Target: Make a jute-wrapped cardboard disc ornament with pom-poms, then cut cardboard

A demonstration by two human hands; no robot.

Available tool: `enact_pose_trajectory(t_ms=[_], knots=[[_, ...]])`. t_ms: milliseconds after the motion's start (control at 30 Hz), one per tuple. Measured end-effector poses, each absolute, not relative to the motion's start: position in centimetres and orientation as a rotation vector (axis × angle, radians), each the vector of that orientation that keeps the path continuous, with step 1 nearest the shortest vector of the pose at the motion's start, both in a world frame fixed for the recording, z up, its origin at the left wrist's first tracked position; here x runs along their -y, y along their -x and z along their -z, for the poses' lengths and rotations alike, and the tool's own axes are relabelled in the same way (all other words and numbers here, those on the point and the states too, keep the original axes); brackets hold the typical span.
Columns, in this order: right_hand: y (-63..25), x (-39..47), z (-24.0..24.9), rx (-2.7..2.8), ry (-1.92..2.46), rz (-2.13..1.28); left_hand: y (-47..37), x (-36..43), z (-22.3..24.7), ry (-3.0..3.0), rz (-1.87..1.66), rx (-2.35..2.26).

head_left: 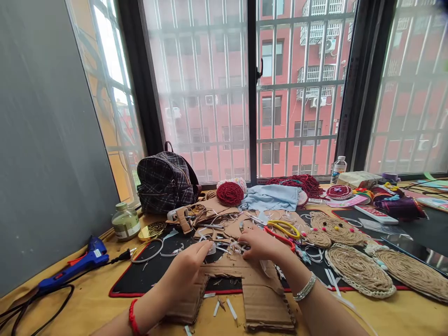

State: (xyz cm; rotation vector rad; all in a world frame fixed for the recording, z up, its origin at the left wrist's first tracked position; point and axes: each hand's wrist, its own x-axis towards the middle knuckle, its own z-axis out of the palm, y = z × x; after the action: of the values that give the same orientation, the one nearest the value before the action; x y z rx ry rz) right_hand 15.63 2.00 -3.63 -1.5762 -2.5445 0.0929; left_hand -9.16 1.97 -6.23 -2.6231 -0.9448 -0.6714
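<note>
My left hand (187,266) and my right hand (261,245) rest on the top edge of a brown cardboard cut-out (255,291) lying on a black mat (150,273). Both hands pinch at small white strips and scraps (224,247) lying between them. The left wrist wears a red bracelet, the right a silver one. Just beyond my right hand lie red-handled scissors (280,237) and yellow-handled scissors (285,227). What the fingers pinch is too small to tell.
A blue glue gun (75,266) with a black cord lies at the left, near a glass jar (125,223). A plaid backpack (164,182), red yarn (229,193), blue cloth (271,197) stand behind. Coiled jute mats (359,270) cover the right side. A barred window (252,88) is behind.
</note>
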Motion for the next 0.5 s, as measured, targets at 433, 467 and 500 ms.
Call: enact_pose_trajectory(t_ms=[433, 467, 500], knots=[[-14.2, -2.4, 3.5, 2.356, 1.619, 0.105, 17.5, -2.7, 6.3, 2.305, 0.426, 1.354], [-14.1, -2.6, 3.6, 2.337, 1.632, 0.125, 17.4, -2.6, 6.2, 2.31, 0.418, 1.357], [-14.1, -2.9, 3.8, 2.32, 1.645, 0.143, 17.0, -2.4, 6.1, 2.315, 0.412, 1.355]])
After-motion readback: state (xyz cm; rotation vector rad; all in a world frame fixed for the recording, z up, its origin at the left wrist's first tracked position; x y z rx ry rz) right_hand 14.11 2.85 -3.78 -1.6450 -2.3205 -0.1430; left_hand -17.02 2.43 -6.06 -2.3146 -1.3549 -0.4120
